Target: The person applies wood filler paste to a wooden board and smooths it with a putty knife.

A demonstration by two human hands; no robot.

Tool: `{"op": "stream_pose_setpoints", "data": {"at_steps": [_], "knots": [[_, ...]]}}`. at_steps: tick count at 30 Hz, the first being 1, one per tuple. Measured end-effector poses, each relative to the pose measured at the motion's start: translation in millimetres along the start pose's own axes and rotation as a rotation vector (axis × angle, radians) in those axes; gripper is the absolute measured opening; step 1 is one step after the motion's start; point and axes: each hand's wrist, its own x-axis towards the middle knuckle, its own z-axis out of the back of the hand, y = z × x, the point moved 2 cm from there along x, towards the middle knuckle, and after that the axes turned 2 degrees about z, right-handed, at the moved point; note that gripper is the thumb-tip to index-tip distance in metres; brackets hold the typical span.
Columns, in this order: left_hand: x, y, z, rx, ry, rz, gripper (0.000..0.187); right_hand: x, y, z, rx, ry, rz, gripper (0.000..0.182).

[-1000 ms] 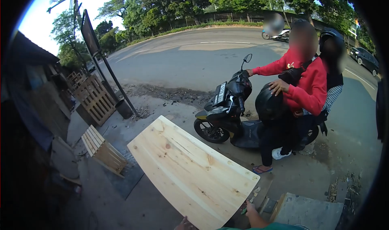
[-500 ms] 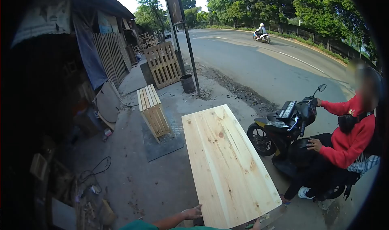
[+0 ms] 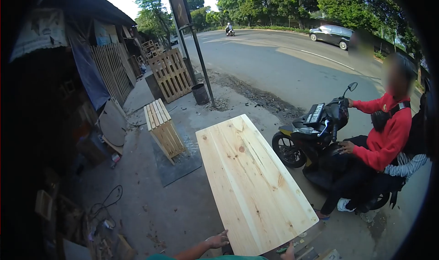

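Observation:
A pale, knotty wooden panel [image 3: 256, 186] with rounded corners stretches away in front of me. My left hand [image 3: 217, 240] is at its near left edge, thumb and fingers closed around the side. Close to the near right edge is my right hand [image 3: 288, 251], partly cut off by the bottom of the view. Its fingers are closed on a small green object [image 3: 281, 250], mostly hidden, whose kind I cannot tell. Green cloth shows below the panel between my arms.
A person in red [image 3: 388, 136] sits on a motorbike [image 3: 315, 136] right beside the panel. Ahead left, a slatted crate [image 3: 164, 132] stands on a dark mat [image 3: 183, 170]. Beyond are a pallet [image 3: 171, 75], a bin [image 3: 200, 94] and sign posts. A cable [image 3: 107, 203] lies left.
My view has turned slightly right, so the panel and crate sit further left. The distant scooter has ridden away along the road, and a dark car has come into view. Both hands stay at the panel.

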Motion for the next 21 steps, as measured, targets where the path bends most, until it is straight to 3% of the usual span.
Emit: {"op": "stream_pose_setpoints", "data": {"at_steps": [4, 5, 8, 11, 14, 17, 21], "knots": [[-6, -11, 13, -0.033, 0.044, -0.002, 0.059, -1, -7, 2, 0.146, -0.078, 0.064, 0.037], [-2, -8, 13, 0.082, 0.052, -0.078, 0.059, -14, 1, -11, 0.202, -0.097, 0.079, 0.033], [5, -9, 12, -0.077, 0.041, -0.11, 0.046, 3, 8, 2, 0.13, -0.193, 0.098, 0.03], [-28, -59, 38, -0.077, -0.019, -0.149, 0.042, 11, 17, 3, 0.151, -0.172, 0.112, 0.03], [-16, -28, 21, -0.213, -0.119, -0.17, 0.043, 21, 19, 1, 0.16, -0.171, 0.14, 0.031], [-7, -11, 11, -0.236, -0.116, -0.058, 0.045, 21, 13, 2, 0.164, -0.114, 0.172, 0.031], [-5, -15, 13, -0.131, -0.049, -0.115, 0.054, 12, 3, 9, 0.15, -0.125, 0.12, 0.029]]}}
